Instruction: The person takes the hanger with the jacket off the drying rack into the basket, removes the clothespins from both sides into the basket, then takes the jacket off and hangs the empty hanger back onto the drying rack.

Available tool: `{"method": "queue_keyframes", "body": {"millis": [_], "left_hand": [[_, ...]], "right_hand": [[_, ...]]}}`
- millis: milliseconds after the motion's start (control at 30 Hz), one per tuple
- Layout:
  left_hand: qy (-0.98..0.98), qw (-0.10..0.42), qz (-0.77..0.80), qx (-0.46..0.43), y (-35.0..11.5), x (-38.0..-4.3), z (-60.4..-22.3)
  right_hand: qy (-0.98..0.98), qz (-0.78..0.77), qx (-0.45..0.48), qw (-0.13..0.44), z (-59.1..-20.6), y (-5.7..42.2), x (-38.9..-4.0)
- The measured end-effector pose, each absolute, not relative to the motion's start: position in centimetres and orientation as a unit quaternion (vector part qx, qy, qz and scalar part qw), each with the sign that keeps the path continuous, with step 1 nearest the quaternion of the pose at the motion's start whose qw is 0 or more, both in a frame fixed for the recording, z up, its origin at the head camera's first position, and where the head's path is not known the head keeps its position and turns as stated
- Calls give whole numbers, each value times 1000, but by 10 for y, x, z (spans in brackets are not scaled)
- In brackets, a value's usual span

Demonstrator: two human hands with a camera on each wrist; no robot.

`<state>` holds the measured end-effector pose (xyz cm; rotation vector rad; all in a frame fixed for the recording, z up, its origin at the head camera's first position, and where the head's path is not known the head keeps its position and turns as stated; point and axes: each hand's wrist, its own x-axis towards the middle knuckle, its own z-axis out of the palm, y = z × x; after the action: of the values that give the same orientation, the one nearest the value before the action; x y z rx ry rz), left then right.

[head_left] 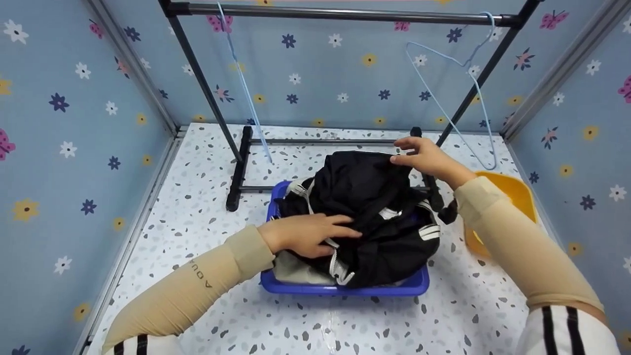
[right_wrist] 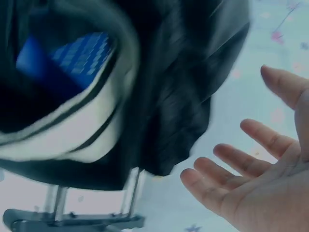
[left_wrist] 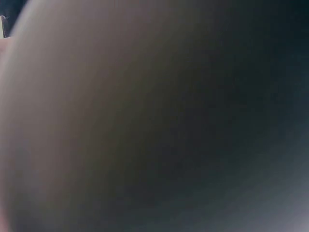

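Observation:
A black jacket (head_left: 365, 187) with white trim and a pale zipper lies heaped in a blue basket (head_left: 345, 291). My left hand (head_left: 305, 234) rests on the heap's left side, fingers stretched over the black cloth. Beneath its wrist, a light grey cloth (head_left: 300, 271) shows inside the rim. At the heap's far right edge, my right hand (head_left: 426, 160) is raised with fingers spread. The right wrist view shows this hand (right_wrist: 260, 188) beside the dark fabric (right_wrist: 183, 96), nothing in its fingers. A dark blur covers nearly all of the left wrist view.
Behind the basket stands a black clothes rack (head_left: 345, 14). From its bar hang a blue hanger (head_left: 246, 93) on the left and another blue hanger (head_left: 429, 91) on the right. A yellow basin (head_left: 512, 190) sits under my right forearm. Flower-patterned walls (head_left: 335, 74) enclose the speckled floor (head_left: 207, 162).

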<state>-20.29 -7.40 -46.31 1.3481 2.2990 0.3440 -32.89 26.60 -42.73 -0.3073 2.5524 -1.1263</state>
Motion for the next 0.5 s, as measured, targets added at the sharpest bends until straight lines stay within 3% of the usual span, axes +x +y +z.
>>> {"method": "queue_keyframes", "body": {"millis": [267,500], "left_hand": [[837,226,118,484,-73,-203,-466],[834,224,120,491,-72,-204,-467]], "right_hand": [[820,-499,2,282,-454,267,-349],[791,-527,-47,308,-457,250,-344]]}}
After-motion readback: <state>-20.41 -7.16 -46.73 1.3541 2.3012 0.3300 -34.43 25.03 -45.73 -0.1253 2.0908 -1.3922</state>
